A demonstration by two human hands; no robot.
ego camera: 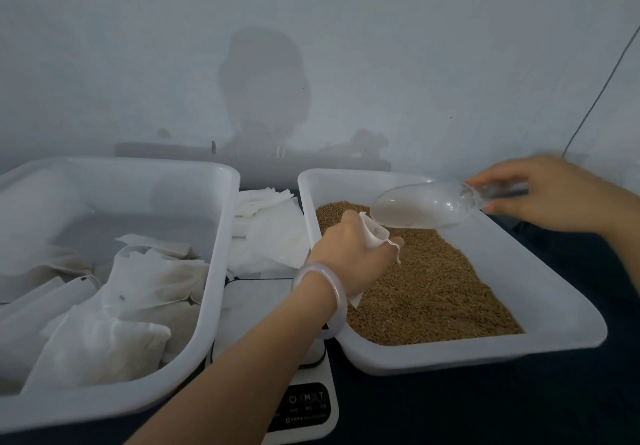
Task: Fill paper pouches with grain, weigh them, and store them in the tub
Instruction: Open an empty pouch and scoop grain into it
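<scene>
Your left hand grips the pouch over the grain tray — spills should land back in it — and your right hand holds the scoop just above.

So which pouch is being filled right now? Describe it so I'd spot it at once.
Find the right tub, the one with brown grain. Above its left side the left hand grips a small white pouch, mouth up, at the tip of a clear scoop. It alone is held; the other pouches lie in the left tub or between the tubs.
</scene>
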